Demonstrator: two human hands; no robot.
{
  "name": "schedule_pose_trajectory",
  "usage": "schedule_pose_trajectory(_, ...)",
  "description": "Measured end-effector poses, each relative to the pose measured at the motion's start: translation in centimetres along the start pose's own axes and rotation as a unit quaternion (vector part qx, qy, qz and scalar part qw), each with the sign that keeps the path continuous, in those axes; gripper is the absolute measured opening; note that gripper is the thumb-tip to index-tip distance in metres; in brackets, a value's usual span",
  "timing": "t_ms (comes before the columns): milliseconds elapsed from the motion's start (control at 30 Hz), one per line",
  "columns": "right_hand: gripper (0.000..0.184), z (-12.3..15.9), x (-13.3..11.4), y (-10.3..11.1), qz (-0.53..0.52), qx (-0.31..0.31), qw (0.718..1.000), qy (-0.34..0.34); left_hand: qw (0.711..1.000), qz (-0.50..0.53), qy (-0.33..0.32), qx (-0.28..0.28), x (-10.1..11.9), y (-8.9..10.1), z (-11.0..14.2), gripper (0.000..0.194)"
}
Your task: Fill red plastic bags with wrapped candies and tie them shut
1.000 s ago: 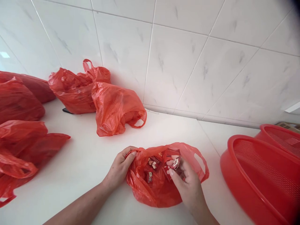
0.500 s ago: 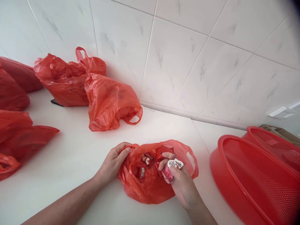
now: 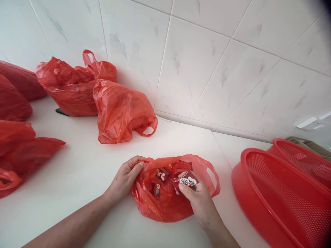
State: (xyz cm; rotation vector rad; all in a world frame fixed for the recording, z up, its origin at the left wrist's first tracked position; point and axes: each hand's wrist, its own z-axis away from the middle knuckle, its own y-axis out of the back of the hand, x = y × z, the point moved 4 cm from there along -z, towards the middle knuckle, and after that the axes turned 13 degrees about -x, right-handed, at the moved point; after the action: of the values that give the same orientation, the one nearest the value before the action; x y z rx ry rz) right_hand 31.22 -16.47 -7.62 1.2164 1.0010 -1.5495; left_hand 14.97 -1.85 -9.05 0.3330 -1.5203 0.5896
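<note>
A red plastic bag (image 3: 165, 208) lies open on the white table in front of me. My left hand (image 3: 126, 175) pinches its left rim between thumb and fingers. Over the bag's right side, my right hand (image 3: 200, 194) grips a small dark red box (image 3: 186, 178) with white lettering, thumb on top; the fingers beneath are mostly hidden. Inside the bag lie several similar small boxes, among them a dark red one (image 3: 162, 174) and a smaller packet (image 3: 157, 189) with a cartoon figure. The bag's right handle loop (image 3: 213, 177) stands up beside my right hand.
Two filled red bags (image 3: 121, 110) (image 3: 74, 93) rest against the tiled wall (image 3: 196, 62), with a black flat object (image 3: 62, 112) under one. More red bags (image 3: 15, 151) are at the left. Red plastic baskets (image 3: 258, 193) stand on their sides at the right.
The box in my right hand has turned so its lettered face shows more fully, and the fingers that curled over it have moved beneath. My left hand keeps its hold.
</note>
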Motion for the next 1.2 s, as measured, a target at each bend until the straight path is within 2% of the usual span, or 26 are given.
schedule_pose_trajectory(133,0.037,0.3,-1.0,0.0,0.066,0.043,0.997,-0.015,1.000,-0.001,0.001,0.003,0.0,0.0,0.0,0.028)
schedule_pose_trajectory(467,0.028,0.9,-1.2,0.2,0.172,0.085,0.981,0.001,1.000,0.005,-0.007,0.001,-0.1,0.0,0.0,0.028)
schedule_pose_trajectory(567,0.026,0.8,-0.9,-0.4,0.184,0.060,0.981,0.011,1.000,0.006,-0.007,0.004,0.1,0.0,0.1,0.026)
schedule_pose_trajectory(700,0.026,0.3,0.1,-1.3,0.257,0.009,0.966,-0.019,1.000,0.000,-0.009,0.001,0.4,-0.2,0.0,0.026)
schedule_pose_trajectory(800,0.034,0.0,-0.1,-1.4,0.373,0.049,0.924,0.059,1.000,0.001,-0.012,-0.003,0.5,-0.3,0.0,0.027)
schedule_pose_trajectory(900,0.031,-0.2,-0.7,-2.0,0.502,0.104,0.842,0.169,1.000,0.006,-0.008,-0.002,0.5,-0.4,0.0,0.028)
schedule_pose_trajectory(1000,0.032,-1.0,-0.4,-3.2,0.589,0.089,0.776,0.207,1.000,-0.011,-0.010,0.006,0.6,-0.4,0.0,0.027)
schedule_pose_trajectory(1100,0.036,-1.7,0.3,-4.0,0.626,0.066,0.753,0.189,1.000,-0.020,-0.013,0.010,0.6,-0.3,0.1,0.026)
schedule_pose_trajectory(1200,0.038,-1.9,0.7,-4.1,0.628,0.057,0.757,0.173,1.000,-0.014,-0.012,0.008,0.6,-0.3,0.1,0.025)
